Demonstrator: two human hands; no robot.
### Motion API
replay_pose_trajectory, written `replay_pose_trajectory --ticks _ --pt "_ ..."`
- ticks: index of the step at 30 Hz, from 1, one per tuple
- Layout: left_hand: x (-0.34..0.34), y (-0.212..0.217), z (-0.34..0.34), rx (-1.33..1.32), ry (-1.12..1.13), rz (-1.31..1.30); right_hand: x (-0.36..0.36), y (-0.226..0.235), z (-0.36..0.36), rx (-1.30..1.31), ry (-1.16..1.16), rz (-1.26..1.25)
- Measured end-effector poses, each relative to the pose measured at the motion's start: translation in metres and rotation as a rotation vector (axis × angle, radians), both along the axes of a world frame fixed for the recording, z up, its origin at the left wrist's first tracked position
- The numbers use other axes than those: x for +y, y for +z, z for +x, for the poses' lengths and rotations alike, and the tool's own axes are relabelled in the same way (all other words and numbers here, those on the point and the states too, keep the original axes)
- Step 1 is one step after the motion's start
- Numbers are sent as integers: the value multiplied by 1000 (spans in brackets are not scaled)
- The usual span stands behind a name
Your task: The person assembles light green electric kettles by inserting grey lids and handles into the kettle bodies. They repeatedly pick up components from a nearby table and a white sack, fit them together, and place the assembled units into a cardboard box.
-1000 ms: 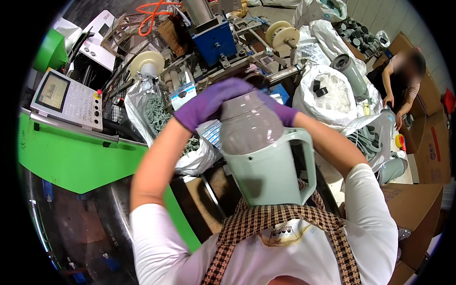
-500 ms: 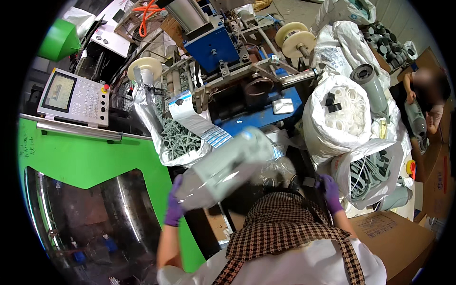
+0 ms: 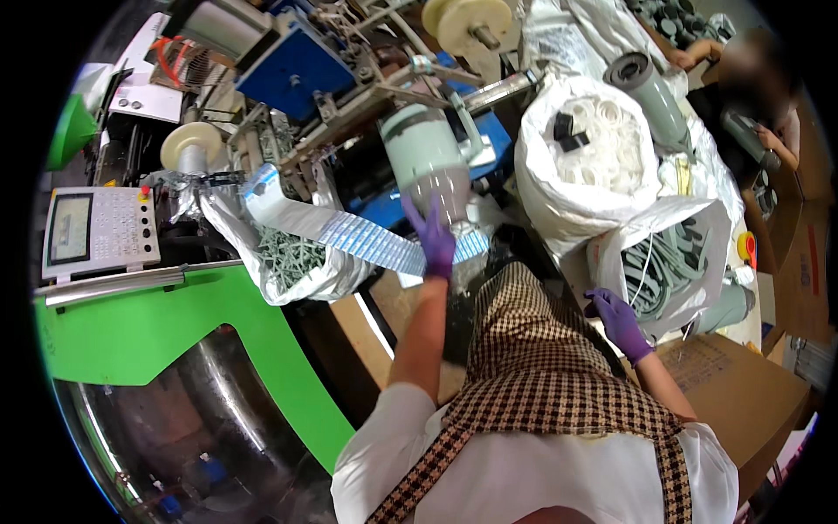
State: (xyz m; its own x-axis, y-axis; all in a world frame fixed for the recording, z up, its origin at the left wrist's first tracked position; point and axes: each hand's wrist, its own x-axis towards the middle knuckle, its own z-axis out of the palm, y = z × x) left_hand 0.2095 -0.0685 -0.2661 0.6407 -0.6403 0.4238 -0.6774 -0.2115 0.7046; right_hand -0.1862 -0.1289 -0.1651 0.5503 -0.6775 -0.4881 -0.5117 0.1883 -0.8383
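My left hand (image 3: 432, 240), in a purple glove, grips the lower end of a plastic jug (image 3: 428, 153). The jug has a grey-green upper part, a side handle and a smoky see-through bottom. It stands out in front of the blue machine, near its dark round fixture. A silver-and-blue printed film strip (image 3: 349, 236) runs behind my left wrist. My right hand (image 3: 621, 323), also purple-gloved, is held low beside a white bag (image 3: 602, 262) of grey-green handles (image 3: 663, 271). Its fingers are curled together; whether anything is between them I cannot make out.
A white sack (image 3: 541, 183) of clear rings stands right of the machine (image 3: 301, 70), with a grey-green cylinder (image 3: 650, 100) behind it. At left are a control panel (image 3: 100, 227) and a green machine cover (image 3: 113, 332). A co-worker (image 3: 759, 105) handles another jug at far right.
My left hand has carried the jug forward and right, up to the machine, turning it from lying sideways to more upright. My right hand stays near the bag. The whole view has shifted.
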Motion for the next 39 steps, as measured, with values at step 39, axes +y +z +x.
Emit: replay_pose_trajectory --ticks 39 --pt "127 245 302 -421 -89 470 46 82 327 -530 437 -474"
